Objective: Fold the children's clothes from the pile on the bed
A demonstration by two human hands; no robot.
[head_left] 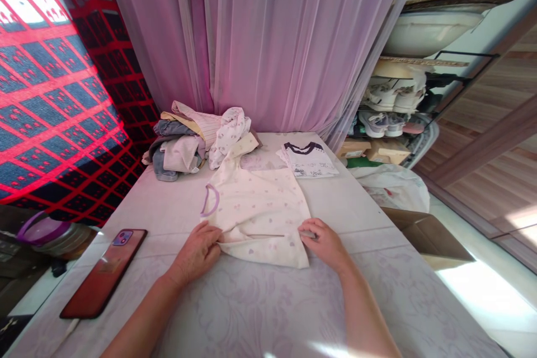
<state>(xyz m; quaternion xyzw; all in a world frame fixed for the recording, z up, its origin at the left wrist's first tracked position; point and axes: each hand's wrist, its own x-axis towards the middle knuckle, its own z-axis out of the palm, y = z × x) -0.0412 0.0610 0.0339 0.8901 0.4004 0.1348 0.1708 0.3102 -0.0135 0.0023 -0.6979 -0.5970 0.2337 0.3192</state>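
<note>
A cream child's shirt (260, 196) with small printed motifs and a lilac neckband lies sideways on the table, its neck to the left. The near side is partly folded over, with a crease along it. My left hand (200, 251) pinches the fabric near the shoulder, below the neckband. At the hem, on the right, my right hand (321, 239) has its fingers closed on the shirt's edge. One sleeve stretches away toward the heap of clothes. The fingertips of both hands are partly hidden by the cloth.
A heap of clothes (184, 145) lies at the back left, and a folded white shirt (312, 162) at the back right. A red phone (104, 274) with a cable rests at the left. Beyond the table's right edge are a cardboard box (423, 235) and a shoe rack (390, 109).
</note>
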